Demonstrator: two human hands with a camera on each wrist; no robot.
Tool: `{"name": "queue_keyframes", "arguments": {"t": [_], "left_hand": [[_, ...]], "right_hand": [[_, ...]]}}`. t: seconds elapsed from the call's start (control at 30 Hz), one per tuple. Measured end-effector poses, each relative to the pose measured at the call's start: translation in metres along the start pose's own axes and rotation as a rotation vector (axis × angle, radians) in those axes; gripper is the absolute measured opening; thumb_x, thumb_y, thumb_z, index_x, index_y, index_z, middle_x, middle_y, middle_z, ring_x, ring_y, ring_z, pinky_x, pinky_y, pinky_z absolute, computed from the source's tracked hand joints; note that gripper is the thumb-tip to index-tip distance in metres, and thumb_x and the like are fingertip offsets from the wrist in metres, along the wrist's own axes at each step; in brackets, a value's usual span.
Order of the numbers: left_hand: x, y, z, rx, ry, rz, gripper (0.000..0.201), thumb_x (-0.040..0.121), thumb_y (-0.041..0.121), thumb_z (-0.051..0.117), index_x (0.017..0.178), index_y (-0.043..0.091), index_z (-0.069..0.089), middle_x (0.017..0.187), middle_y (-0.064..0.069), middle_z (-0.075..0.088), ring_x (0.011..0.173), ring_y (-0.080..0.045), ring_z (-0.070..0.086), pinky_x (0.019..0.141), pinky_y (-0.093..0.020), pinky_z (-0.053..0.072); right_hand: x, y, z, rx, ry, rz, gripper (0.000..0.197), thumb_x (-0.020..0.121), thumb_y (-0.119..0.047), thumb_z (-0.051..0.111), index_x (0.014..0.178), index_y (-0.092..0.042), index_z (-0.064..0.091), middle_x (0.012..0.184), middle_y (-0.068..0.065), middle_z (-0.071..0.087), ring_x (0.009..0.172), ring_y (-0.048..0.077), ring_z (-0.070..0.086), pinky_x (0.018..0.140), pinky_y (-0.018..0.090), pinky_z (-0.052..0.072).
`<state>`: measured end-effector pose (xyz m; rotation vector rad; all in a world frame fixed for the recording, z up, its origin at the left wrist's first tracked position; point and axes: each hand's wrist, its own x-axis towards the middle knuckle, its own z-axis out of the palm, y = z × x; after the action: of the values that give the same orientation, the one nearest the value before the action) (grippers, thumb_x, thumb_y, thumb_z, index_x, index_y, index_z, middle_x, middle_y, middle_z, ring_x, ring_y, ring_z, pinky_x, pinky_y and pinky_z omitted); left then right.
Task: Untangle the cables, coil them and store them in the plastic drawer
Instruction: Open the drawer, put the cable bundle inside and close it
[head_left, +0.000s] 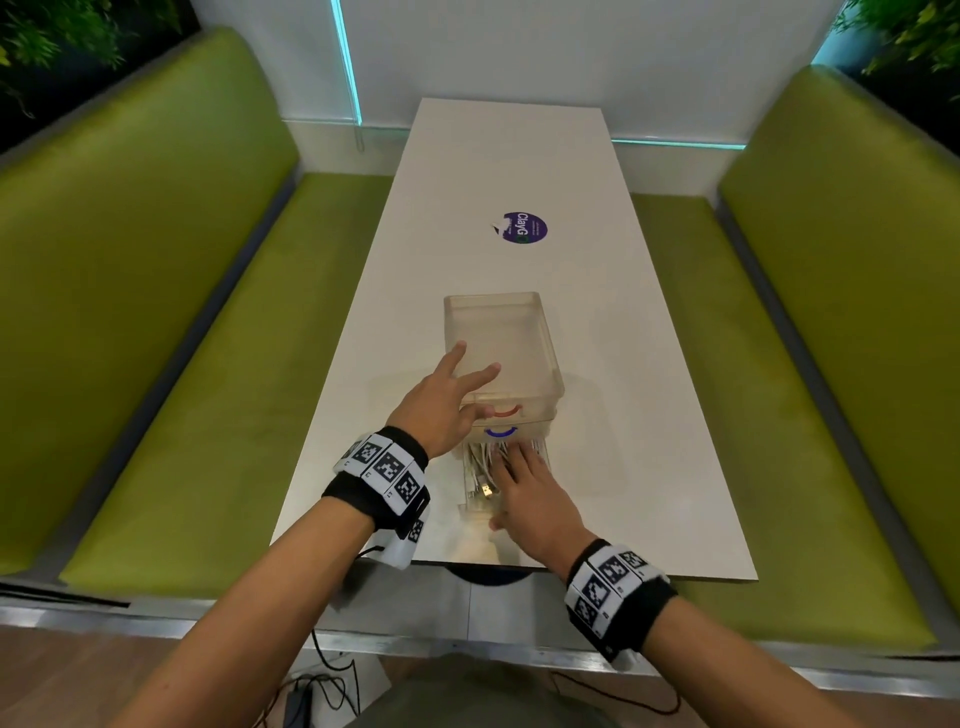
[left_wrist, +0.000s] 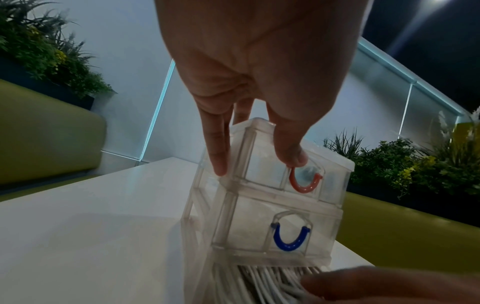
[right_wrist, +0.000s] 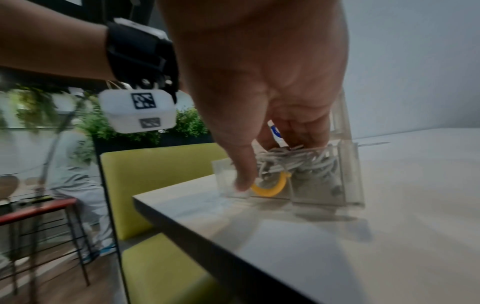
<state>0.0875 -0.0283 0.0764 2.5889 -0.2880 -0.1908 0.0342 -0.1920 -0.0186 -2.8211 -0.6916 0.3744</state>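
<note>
Two hands work the clear plastic three-tier drawer unit (head_left: 503, 343). The right hand (head_left: 530, 493) lies flat, fingers straight, pressing down on the bundle of white coiled cables (right_wrist: 293, 162) inside the pulled-out bottom drawer (right_wrist: 322, 185), its thumb beside that drawer's yellow loop handle (right_wrist: 270, 188). Just above those fingers sits the shut middle drawer with its blue loop handle (left_wrist: 290, 238). Higher still, the left hand (head_left: 441, 405) spreads open over the unit's top, fingers straight, thumb tip touching the front by the red loop handle (left_wrist: 305, 181); it steadies the unit without clasping it. A metal USB plug (head_left: 487, 490) shows beside the right hand's knuckles, near the drawer's front end.

Judging from this, the cables are stowed and closing the drawer remains. The springy coils may rise once pressure eases, so a loop could catch under the middle drawer and jam the slide. Fingers could also be pinched there. The light unit may skid across the smooth white table (head_left: 519, 156) if the left hand lifts early.
</note>
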Motion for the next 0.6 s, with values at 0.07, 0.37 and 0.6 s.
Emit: {"name": "queue_keyframes", "arguments": {"t": [0.07,0.37,0.6], "left_hand": [[-0.001,-0.002,-0.001,-0.01,0.012,0.0,0.052,0.093,0.034,0.056,0.142,0.035,0.038,0.16,-0.005,0.009,0.134,-0.031,0.04,0.106,-0.04,0.039],[-0.001,-0.004,0.001,-0.018,0.024,0.005,0.053,0.093,0.034,0.056,0.142,0.036,0.037,0.161,-0.004,0.007,0.136,-0.029,0.038,0.106,-0.037,0.038],[0.0,-0.003,0.0,-0.02,0.009,-0.004,0.053,0.093,0.035,0.056,0.142,0.036,0.037,0.161,-0.003,0.006,0.137,-0.029,0.038,0.108,-0.037,0.036]], "right_hand": [[-0.012,-0.003,-0.001,-0.005,0.099,-0.041,0.068,0.064,-0.007,0.08,0.125,-0.003,0.051,0.131,0.019,0.05,0.127,0.038,0.043,0.105,0.046,0.042],[-0.019,-0.006,-0.007,0.025,0.158,-0.139,0.05,0.065,0.002,0.074,0.112,-0.007,0.06,0.114,0.01,0.063,0.111,0.029,0.058,0.084,0.034,0.053],[-0.028,0.0,-0.015,0.028,0.076,-0.038,0.033,0.09,0.0,0.048,0.122,-0.005,0.052,0.131,0.01,0.046,0.112,0.029,0.053,0.08,0.037,0.051]]}}
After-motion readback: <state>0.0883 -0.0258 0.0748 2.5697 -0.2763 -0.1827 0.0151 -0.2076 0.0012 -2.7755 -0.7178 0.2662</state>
